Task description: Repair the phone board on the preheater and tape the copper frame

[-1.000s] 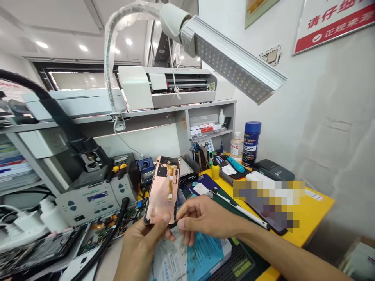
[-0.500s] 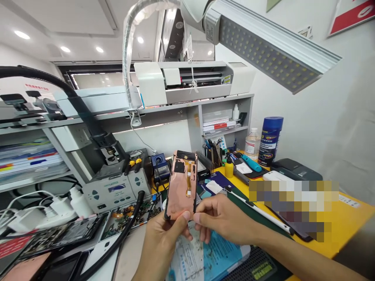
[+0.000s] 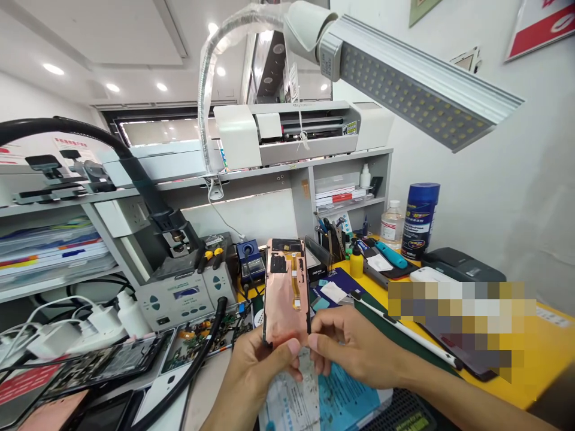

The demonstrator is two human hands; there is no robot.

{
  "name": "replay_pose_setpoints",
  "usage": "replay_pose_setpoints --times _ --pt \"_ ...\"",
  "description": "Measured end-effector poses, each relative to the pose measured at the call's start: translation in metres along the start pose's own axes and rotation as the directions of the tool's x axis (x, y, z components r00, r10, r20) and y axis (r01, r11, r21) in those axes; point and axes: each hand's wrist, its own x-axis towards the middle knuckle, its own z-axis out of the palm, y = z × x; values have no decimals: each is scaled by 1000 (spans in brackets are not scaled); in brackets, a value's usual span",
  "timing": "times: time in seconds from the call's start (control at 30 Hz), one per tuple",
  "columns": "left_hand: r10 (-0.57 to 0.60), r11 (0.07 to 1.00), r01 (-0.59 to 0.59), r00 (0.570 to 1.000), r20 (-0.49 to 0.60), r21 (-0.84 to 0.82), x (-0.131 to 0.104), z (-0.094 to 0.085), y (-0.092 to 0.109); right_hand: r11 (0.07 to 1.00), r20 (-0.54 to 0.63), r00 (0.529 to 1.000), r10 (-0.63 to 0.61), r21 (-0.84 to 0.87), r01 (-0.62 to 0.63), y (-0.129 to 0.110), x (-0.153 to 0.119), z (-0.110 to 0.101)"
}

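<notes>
A phone screen (image 3: 282, 311) stands nearly upright with its copper-coloured back facing me. Black adhesive remnants run along its edges, and a gold flex cable (image 3: 295, 278) lies down its right side. My left hand (image 3: 258, 365) holds it by the bottom edge, thumb on the copper face and fingers behind. At the lower right corner my right hand (image 3: 345, 344) is closed, its thumb and index finger pinching at the edge; anything small between those fingertips is hidden. Below both hands lies a blue and white printed packet (image 3: 345, 395).
An LED lamp (image 3: 413, 84) hangs overhead. To the left are a rework station (image 3: 179, 299), a tray of circuit boards (image 3: 188, 338) and a black hose (image 3: 197, 359). On the right, a white stick (image 3: 404, 329), a yellow bottle (image 3: 356, 263) and a blue-capped spray can (image 3: 420, 221) rest on the table.
The view has shifted slightly, so everything sits a little lower and further right. The phone screen has turned a bit more upright; both hands keep about the same places on it.
</notes>
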Motion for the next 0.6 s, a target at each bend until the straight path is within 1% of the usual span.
replay_pose_setpoints --times 0.07,0.13,0.23,0.3,0.47,0.6 --pt "30 999 -30 999 -20 19 1 -2 0 998 19 1000 -6 -65 7 -1 -1 -1" --pt "58 998 -57 996 -62 13 3 -4 0 993 38 999 -6 -118 10 -1 -2 -1" --pt "87 996 -91 983 -162 -13 4 -8 3 990 35 999 -13 -140 18 0 -3 -1" --pt "96 994 -104 975 -201 -30 4 -10 6 989 23 999 -28 -144 31 1 -3 -1" --pt "82 988 -104 980 -182 -115 5 -11 7 978 10 998 -68 -197 68 2 -2 -3" --pt "96 986 -119 979 -181 -119 7 -12 1 970 1 997 -71 -234 69 3 -3 -3"
